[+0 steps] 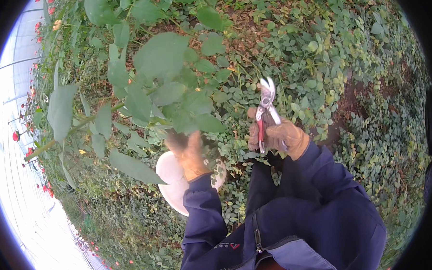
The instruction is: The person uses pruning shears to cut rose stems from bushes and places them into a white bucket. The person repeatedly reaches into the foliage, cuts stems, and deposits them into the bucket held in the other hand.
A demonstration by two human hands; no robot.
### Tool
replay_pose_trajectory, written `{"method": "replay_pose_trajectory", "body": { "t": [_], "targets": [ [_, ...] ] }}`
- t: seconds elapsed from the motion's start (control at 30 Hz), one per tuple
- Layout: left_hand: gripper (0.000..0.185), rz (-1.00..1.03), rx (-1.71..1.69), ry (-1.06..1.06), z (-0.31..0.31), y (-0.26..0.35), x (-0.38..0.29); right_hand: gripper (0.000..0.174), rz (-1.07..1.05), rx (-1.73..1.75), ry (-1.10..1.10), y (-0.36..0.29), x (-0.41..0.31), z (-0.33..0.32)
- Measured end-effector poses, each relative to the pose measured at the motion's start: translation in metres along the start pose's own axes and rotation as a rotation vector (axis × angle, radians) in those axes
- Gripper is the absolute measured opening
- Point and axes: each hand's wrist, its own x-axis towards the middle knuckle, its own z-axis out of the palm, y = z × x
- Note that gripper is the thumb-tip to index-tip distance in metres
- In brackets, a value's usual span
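My right hand [288, 135], in a tan work glove, grips a pair of bypass pruning shears [267, 100]. Their metal blades point up and away from me, slightly parted, and one handle shows a red grip. My left hand [189, 156], also gloved and blurred by motion, is raised under a leafy rose stem [81, 122]. Leaves cover its fingertips, so I cannot tell whether it holds any part of the plant. The stem slants close to the camera, its thick bare end at the left. Behind my left wrist is a white rounded object [171, 180], partly hidden.
Dense rose foliage [321, 58] surrounds me, with dry brown leaves [247, 28] on the ground beyond. Red rose blooms [16, 135] line the left side, before a bright translucent greenhouse wall [16, 201]. A patch of bare soil [345, 111] shows at the right.
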Motion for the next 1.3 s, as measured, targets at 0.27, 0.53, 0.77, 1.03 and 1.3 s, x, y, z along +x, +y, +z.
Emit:
{"method": "replay_pose_trajectory", "body": {
  "t": [0.27, 0.53, 0.77, 1.03, 1.3],
  "targets": [
    [0.059, 0.702, 1.445, -0.524, 0.03, 0.029, 0.096, 0.099, -0.27, -0.116, -0.069, -0.048, -0.043, 0.021],
    [0.041, -0.332, 0.276, 0.151, -0.042, -0.038, 0.016, 0.064, 0.257, -0.595, 0.343, -0.068, 0.002, -0.045],
    [0.054, -0.196, 0.561, 0.096, 0.023, -0.03, -0.014, 0.068, 0.499, -1.389, 0.219, -0.08, 0.069, -0.081],
    [0.033, 0.214, 1.134, -0.106, -0.007, -0.027, 0.01, 0.053, 0.517, -1.534, -0.03, -0.049, 0.156, -0.087],
    [0.039, -0.135, 0.882, -0.051, -0.031, -0.004, 0.059, 0.052, 0.63, -1.31, -0.143, -0.027, 0.183, -0.087]
  ]
}}
